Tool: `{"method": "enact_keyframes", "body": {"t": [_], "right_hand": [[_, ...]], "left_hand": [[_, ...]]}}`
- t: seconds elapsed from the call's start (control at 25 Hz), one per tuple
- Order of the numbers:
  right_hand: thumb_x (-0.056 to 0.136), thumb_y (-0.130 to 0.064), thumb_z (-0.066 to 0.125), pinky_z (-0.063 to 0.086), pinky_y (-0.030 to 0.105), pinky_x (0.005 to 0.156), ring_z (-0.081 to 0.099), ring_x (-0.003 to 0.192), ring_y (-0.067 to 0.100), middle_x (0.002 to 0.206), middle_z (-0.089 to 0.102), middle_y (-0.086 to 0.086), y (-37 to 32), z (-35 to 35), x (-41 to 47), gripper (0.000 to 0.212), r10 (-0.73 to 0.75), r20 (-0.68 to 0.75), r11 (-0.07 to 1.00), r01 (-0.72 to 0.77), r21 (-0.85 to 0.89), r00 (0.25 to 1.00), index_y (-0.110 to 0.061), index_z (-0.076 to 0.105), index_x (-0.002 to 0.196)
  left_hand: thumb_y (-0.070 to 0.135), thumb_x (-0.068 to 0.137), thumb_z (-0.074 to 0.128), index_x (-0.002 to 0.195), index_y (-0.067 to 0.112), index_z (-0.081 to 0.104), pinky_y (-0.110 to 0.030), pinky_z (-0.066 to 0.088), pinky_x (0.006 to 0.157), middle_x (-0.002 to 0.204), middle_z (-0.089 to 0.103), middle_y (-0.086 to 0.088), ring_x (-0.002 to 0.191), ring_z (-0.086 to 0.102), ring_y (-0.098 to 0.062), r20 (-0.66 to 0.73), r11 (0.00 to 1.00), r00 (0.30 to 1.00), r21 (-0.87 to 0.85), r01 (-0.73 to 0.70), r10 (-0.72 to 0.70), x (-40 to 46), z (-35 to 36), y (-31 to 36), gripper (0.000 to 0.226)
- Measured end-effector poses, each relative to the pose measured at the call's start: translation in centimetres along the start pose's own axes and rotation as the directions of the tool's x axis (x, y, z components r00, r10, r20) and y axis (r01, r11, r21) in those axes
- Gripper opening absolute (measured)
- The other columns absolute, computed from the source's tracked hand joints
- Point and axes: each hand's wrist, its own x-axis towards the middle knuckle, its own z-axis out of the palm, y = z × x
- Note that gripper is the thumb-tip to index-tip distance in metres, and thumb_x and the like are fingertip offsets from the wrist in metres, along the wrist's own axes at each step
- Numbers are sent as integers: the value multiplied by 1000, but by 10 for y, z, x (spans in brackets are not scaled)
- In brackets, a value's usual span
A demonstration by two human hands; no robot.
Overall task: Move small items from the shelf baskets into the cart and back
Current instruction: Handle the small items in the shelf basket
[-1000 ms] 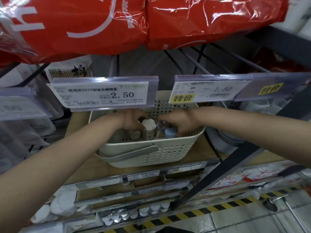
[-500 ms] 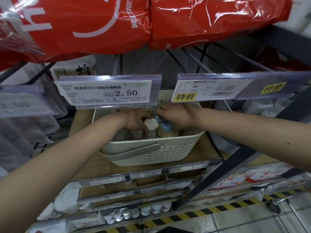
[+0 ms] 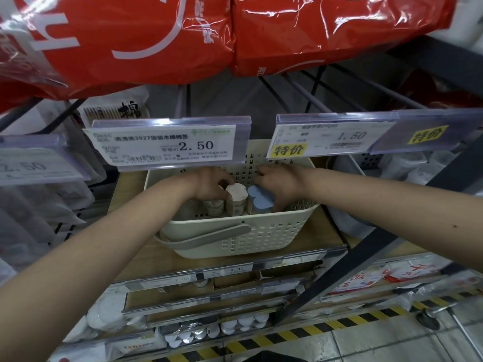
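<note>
Both my hands in the cream basket (image 3: 235, 231) on the shelf: left hand (image 3: 209, 184) grip curled on a white-lidded jar (image 3: 213, 205), right hand (image 3: 281, 182) gripping upright blue-lidded jars (image 3: 261, 201) directly beneath, lift straight up.
</note>
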Motion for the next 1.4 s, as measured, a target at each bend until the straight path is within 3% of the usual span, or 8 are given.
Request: {"method": "enact_keyframes", "body": {"t": [0.36, 0.48, 0.56, 0.76, 0.92, 1.04, 1.2, 1.4], "right_hand": [[73, -49, 73, 51, 37, 85, 58, 97, 20, 113, 60, 4, 4, -18, -13, 61, 92, 88, 976, -107, 192, 992, -15, 54, 120], [86, -42, 63, 42, 33, 95, 51, 115, 24, 129, 53, 6, -6, -44, -58, 50, 186, -224, 958, -125, 259, 957, -15, 52, 126], [90, -35, 61, 37, 28, 89, 48, 120, 26, 133, 51, 8, -25, -56, -93, 44, 254, -466, 931, -83, 355, 847, -12, 53, 126], [91, -32, 49, 43, 35, 91, 54, 110, 21, 120, 60, 5, -74, -17, -175, 37, 463, -623, 864, -165, 476, 630, -11, 59, 121], [95, -32, 53, 34, 10, 93, 50, 107, 4, 115, 58, -5, -107, 58, -260, 29, 827, -357, 502, -285, 816, 435, -16, 58, 119], [89, -20, 61, 33, 4, 81, 52, 101, 7, 107, 57, -9, -128, 127, -314, 28, 961, -38, 148, -395, 907, 272, -21, 57, 117], [92, -27, 59, 38, 21, 88, 52, 113, 9, 115, 55, -13, -157, 213, -388, 31, 928, 361, -281, -463, 840, 90, -21, 56, 122], [92, -29, 59, 39, 21, 85, 55, 111, 10, 109, 57, -11, -173, 287, -468, 29, 788, 616, -566, -406, 717, -11, -20, 57, 119]], "left_hand": [[33, 90, 61, 134, 20, 49, -34, 39, 104, 136, 51, 1, 122, 49, -19, -69, 999, 998, -34, -2, -1, -21, -11, 10, 47], [29, 92, 58, 135, 23, 46, -23, 34, 98, 130, 47, 11, 124, 45, -14, -230, 992, 973, -126, -10, -19, -61, -21, 24, 45], [33, 91, 58, 135, 25, 47, -27, 37, 95, 134, 50, 6, 123, 47, -16, -351, 999, 936, -41, 28, -40, -91, -19, 33, 46], [36, 91, 53, 130, 19, 53, -32, 44, 91, 125, 59, 1, 112, 54, -18, -616, 982, 766, 83, -167, 182, -146, 19, 71, 43], [30, 92, 49, 125, 11, 57, -28, 40, 97, 122, 59, 0, 113, 52, -15, -586, 827, 628, 138, -545, 512, -136, 63, 135, 38], [33, 92, 45, 125, 16, 56, -21, 37, 93, 122, 57, 5, 112, 49, -9, -407, 715, 646, 27, -698, 646, -107, 113, 196, 39], [35, 95, 47, 135, 24, 48, -23, 34, 100, 133, 51, 9, 123, 42, -9, -62, 687, 699, -135, -714, 713, -62, 199, 288, 41], [31, 95, 50, 136, 24, 47, -19, 38, 92, 134, 52, 5, 118, 50, -12, 257, 760, 718, -139, -635, 647, -30, 279, 380, 42]]}}
